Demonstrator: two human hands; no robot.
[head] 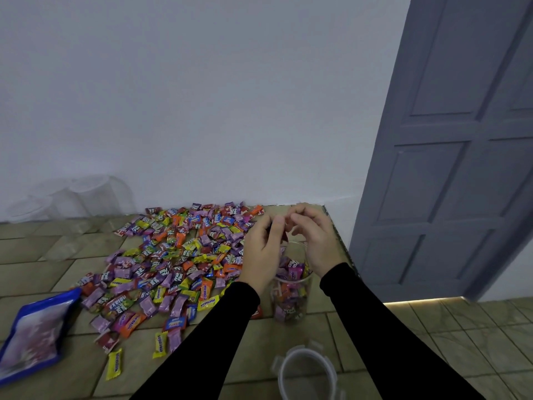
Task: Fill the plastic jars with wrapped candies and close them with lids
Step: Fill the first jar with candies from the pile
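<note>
A clear plastic jar (292, 295) stands on the tiled floor, partly filled with wrapped candies. Both my hands hover close together over its mouth. My left hand (261, 249) has its fingers curled round candies, and a dark wrapper shows inside the grip. My right hand (315, 241) also has curled fingers, with a red wrapper (285, 237) peeking out at its fingertips between the two hands. The big pile of loose wrapped candies (178, 255) spreads to the left of the jar. A clear lid (308, 370) with clip tabs lies on the floor nearer to me.
Several empty clear jars (86, 194) stand against the white wall at the back left. A blue candy bag (34, 336) lies at the left edge. A grey door (461, 140) stands close on the right.
</note>
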